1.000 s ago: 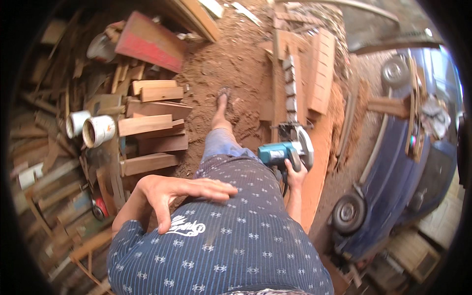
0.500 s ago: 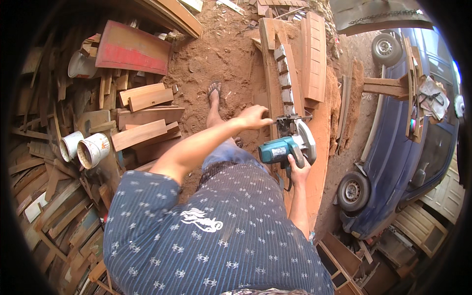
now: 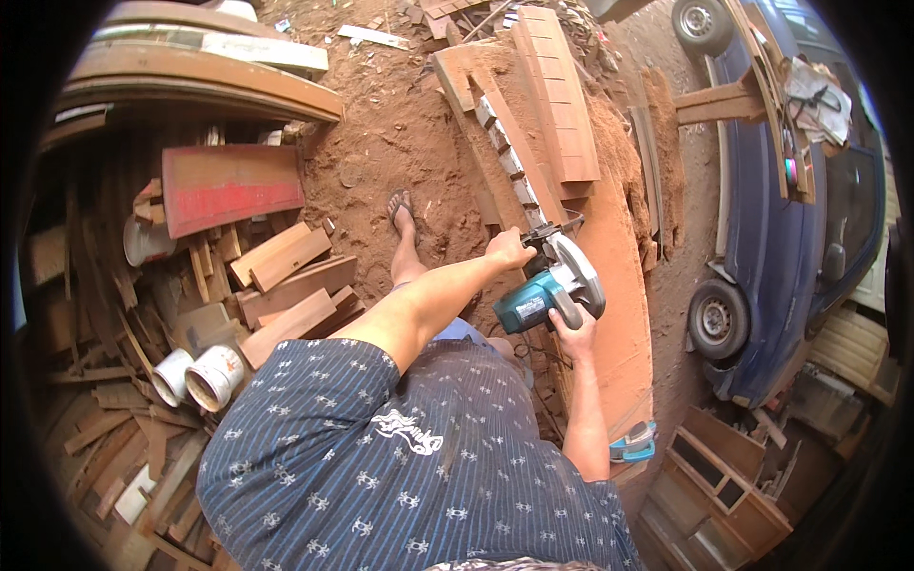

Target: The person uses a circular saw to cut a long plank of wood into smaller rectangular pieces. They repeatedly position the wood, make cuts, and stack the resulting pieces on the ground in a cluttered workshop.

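Observation:
A teal circular saw (image 3: 526, 305) with a pale metal blade guard rests on the timber in front of me, tilted a little to the left. My right hand (image 3: 575, 335) is wrapped round its black rear handle. At the front of the saw, my left hand (image 3: 509, 248) is closed against the dark base plate; its fingertips are partly hidden. A long notched wooden strip (image 3: 522, 152) with whitish blocks along one edge runs away from the saw's front. Under it lies a wide thick board (image 3: 614, 324) coated with orange sawdust.
Grooved planks (image 3: 557, 105) lie on the far end of the board. A second blue tool (image 3: 633, 443) sits near my right elbow. To the left are white buckets (image 3: 214, 378), a red-painted panel (image 3: 233, 190) and heaped offcuts. A blue vehicle (image 3: 771, 276) stands at right.
My left hand has closed in on the saw's front, its thumb no longer stretched out. The view has shifted and turned, and the second blue tool now shows by my right elbow.

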The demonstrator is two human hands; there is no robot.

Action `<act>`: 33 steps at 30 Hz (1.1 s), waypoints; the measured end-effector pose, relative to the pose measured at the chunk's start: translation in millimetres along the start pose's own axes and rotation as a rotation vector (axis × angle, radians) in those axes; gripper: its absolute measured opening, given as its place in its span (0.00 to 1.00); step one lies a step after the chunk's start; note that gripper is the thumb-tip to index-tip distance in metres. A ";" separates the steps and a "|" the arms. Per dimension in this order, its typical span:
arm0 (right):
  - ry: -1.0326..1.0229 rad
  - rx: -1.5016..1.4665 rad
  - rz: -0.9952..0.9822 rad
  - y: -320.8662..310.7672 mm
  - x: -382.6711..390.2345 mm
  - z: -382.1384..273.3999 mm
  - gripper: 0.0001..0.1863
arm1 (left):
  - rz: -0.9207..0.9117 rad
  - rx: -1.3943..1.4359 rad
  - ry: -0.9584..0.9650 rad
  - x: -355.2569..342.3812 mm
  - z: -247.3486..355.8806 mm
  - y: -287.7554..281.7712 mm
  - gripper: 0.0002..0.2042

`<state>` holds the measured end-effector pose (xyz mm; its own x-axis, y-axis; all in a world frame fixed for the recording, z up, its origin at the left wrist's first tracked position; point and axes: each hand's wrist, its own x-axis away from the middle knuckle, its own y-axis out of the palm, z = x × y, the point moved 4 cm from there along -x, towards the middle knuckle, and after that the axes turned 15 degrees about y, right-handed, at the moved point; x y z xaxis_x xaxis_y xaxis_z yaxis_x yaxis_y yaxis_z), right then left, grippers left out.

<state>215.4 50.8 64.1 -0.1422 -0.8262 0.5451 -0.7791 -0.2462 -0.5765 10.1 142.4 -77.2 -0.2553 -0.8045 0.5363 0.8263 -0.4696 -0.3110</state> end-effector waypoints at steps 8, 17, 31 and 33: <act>-0.018 0.043 0.021 -1.6 4.9 -20.5 0.13 | -0.029 0.015 -0.050 0.0 -4.7 -10.2 0.33; -0.073 0.083 0.079 -4.5 1.6 -26.1 0.16 | 0.021 0.022 -0.002 -16.1 -24.3 -16.6 0.31; -0.048 0.022 0.058 5.1 -3.0 -44.6 0.16 | -0.021 0.148 -0.001 -18.6 -22.7 -42.4 0.27; -0.038 0.012 0.055 9.6 -8.3 -47.6 0.16 | -0.033 0.178 -0.020 -17.1 -14.8 -50.3 0.27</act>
<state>180.0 79.5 83.0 -0.1613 -0.8575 0.4885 -0.7633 -0.2054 -0.6125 -34.5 174.4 -82.4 -0.2755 -0.7816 0.5596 0.8940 -0.4223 -0.1498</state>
